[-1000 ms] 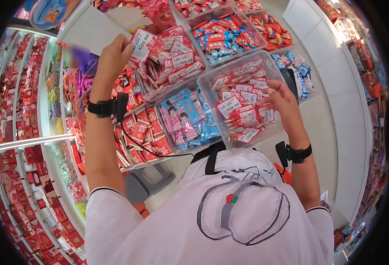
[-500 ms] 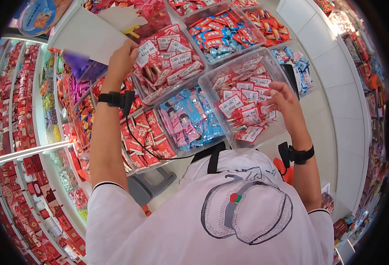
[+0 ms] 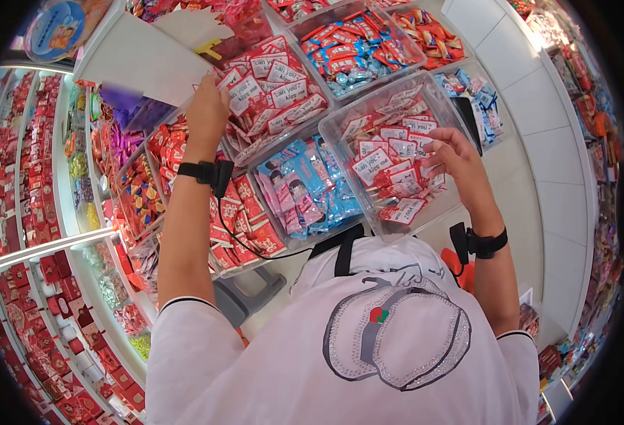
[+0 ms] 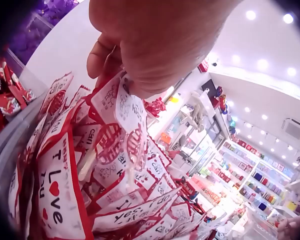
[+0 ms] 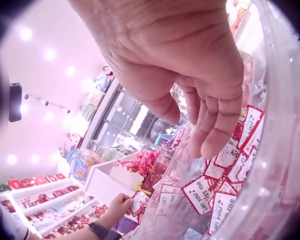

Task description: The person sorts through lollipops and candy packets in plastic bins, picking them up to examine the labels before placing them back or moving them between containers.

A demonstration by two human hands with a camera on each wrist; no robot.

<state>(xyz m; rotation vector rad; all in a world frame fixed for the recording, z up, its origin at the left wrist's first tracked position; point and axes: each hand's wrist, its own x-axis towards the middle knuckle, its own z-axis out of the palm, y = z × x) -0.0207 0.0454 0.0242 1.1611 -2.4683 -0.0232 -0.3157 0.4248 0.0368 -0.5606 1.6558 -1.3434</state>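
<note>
My left hand point(image 3: 209, 117) is at the left side of a clear bin full of red-and-white candy packets point(image 3: 288, 93) printed "can you kiss me". In the left wrist view, its thumb and finger pinch the top edge of one candy packet point(image 4: 130, 112), which overlaps the others standing in the bin. My right hand point(image 3: 457, 159) hovers over the right side of a second clear bin point(image 3: 436, 205) with similar packets point(image 3: 372, 166). Its fingers are loosely bent and hold nothing, as the right wrist view shows, with packets below the fingertips.
Between the bins and my body lies a bin of pink and blue packets point(image 3: 301, 188), beside red packets point(image 3: 255, 219). Behind are red and blue sweets point(image 3: 354, 42). A white panel point(image 3: 138, 60) stands at the left, a dark phone-like object point(image 3: 468, 124) by the right bin.
My left hand has moved right and toward my body, lowering its packet against the others in the bin. The right hand stays nearly still over its bin.
</note>
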